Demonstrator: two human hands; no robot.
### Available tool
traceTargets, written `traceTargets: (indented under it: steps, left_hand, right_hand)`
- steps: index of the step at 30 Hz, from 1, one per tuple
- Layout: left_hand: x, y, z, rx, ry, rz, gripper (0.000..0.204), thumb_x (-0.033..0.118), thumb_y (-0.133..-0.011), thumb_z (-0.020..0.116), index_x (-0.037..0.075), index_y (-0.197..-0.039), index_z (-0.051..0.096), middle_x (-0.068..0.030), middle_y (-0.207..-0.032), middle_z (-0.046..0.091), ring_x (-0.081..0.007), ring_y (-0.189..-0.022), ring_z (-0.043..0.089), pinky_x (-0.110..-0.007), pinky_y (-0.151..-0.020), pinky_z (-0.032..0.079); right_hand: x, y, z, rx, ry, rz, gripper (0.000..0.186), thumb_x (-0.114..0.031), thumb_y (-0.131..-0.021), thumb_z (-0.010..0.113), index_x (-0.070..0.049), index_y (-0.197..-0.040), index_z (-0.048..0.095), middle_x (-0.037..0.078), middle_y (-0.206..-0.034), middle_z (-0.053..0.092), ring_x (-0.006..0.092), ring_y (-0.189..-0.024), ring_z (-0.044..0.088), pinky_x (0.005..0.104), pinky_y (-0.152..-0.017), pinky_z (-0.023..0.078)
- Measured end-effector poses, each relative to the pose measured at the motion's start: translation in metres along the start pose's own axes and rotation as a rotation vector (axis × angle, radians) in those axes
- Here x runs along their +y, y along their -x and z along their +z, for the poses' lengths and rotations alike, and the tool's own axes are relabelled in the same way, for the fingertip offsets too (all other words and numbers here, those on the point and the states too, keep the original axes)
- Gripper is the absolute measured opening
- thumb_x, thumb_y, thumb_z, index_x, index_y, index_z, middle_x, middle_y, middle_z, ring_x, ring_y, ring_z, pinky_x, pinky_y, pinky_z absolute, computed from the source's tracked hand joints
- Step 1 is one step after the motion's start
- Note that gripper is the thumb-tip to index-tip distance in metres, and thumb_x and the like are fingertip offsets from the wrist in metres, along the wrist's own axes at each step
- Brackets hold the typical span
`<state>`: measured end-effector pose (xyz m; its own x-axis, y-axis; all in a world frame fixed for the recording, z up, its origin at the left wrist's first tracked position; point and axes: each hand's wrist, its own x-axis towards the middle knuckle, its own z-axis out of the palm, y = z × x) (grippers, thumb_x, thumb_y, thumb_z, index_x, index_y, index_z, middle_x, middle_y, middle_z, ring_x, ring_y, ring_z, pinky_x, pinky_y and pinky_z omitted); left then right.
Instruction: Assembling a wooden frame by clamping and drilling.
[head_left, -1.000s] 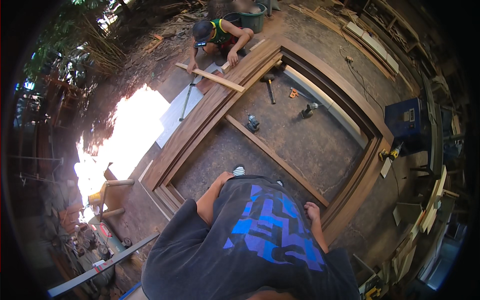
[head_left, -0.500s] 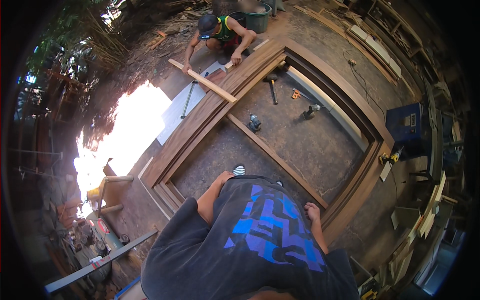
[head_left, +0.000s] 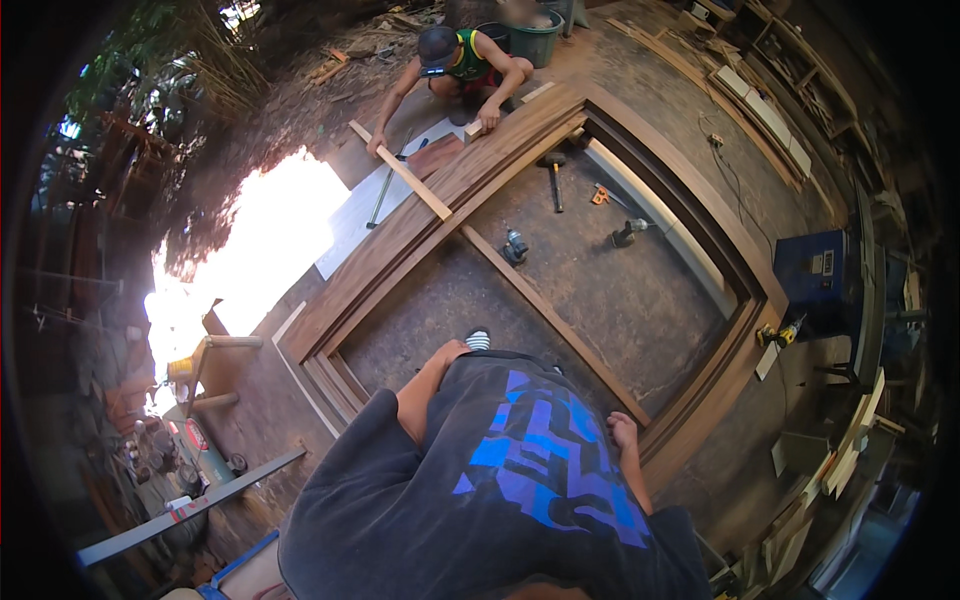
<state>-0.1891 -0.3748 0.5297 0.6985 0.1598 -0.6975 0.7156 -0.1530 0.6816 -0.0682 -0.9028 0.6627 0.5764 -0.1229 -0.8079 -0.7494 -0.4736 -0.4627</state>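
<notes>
I look down over my dark shirt with a blue print. My left forearm [head_left: 428,385] is bent at my side, its hand hidden behind the shirt. My right hand [head_left: 625,432] rests at my waist with its fingers curled against the shirt; nothing shows in it. My striped shoe [head_left: 478,340] stands inside a large brown wooden frame [head_left: 700,215] lying flat on the ground, with a cross rail [head_left: 550,300] through it. At its far corner a crouching co-worker [head_left: 460,60] holds a pale wood strip [head_left: 400,172] across the frame.
Inside the frame lie a hammer [head_left: 553,180], two cordless drills [head_left: 515,245] [head_left: 630,232] and a small orange tool [head_left: 598,195]. A blue machine [head_left: 815,275] and a yellow drill [head_left: 785,332] sit right. A green bucket [head_left: 530,30] stands beyond; a stool [head_left: 215,355] and a metal bar [head_left: 190,510] are left.
The co-worker has shifted the pale strip a little along the frame's corner and leaned further over it. My arms stay at my sides.
</notes>
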Motion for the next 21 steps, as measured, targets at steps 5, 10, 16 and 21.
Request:
traceTargets:
  steps: [5, 10, 16, 21]
  left_hand:
    - [-0.007, -0.001, -0.006, 0.011, 0.004, 0.008, 0.043, 0.040, -0.083, 0.073, 0.001, -0.102, 0.079, -0.0171, -0.097, 0.077, -0.0265, -0.092, 0.072, -0.039, -0.086, 0.053]
    - [-0.013, -0.002, -0.020, 0.019, 0.011, 0.018, 0.042, 0.039, -0.084, 0.072, 0.001, -0.101, 0.079, -0.0156, -0.095, 0.078, -0.0250, -0.091, 0.071, -0.038, -0.085, 0.053]
    - [-0.020, -0.010, -0.050, 0.031, 0.021, 0.037, 0.040, 0.038, -0.085, 0.072, 0.002, -0.100, 0.079, -0.0137, -0.094, 0.078, -0.0233, -0.090, 0.071, -0.037, -0.084, 0.053]
    - [-0.023, -0.019, -0.093, 0.052, 0.020, 0.059, 0.039, 0.038, -0.085, 0.071, 0.002, -0.099, 0.079, -0.0122, -0.092, 0.078, -0.0218, -0.089, 0.071, -0.037, -0.083, 0.053]
  right_hand:
    - [-0.012, 0.004, 0.010, -0.009, 0.022, 0.016, 0.028, -0.014, -0.094, 0.065, -0.009, -0.122, 0.070, 0.001, -0.088, 0.068, 0.0119, -0.067, 0.057, 0.0276, -0.056, 0.043]
    - [-0.019, 0.002, 0.024, -0.003, 0.058, -0.006, 0.028, -0.014, -0.094, 0.066, -0.009, -0.121, 0.071, 0.001, -0.088, 0.069, 0.0116, -0.067, 0.058, 0.0277, -0.057, 0.044]
    - [-0.044, 0.011, 0.052, -0.006, 0.073, -0.012, 0.029, -0.013, -0.093, 0.068, -0.007, -0.121, 0.071, 0.001, -0.090, 0.070, 0.0124, -0.071, 0.060, 0.0291, -0.061, 0.047]
    - [-0.062, 0.006, 0.084, -0.020, 0.032, -0.008, 0.030, -0.010, -0.093, 0.068, -0.004, -0.123, 0.070, 0.002, -0.090, 0.070, 0.0127, -0.073, 0.061, 0.0295, -0.063, 0.049]
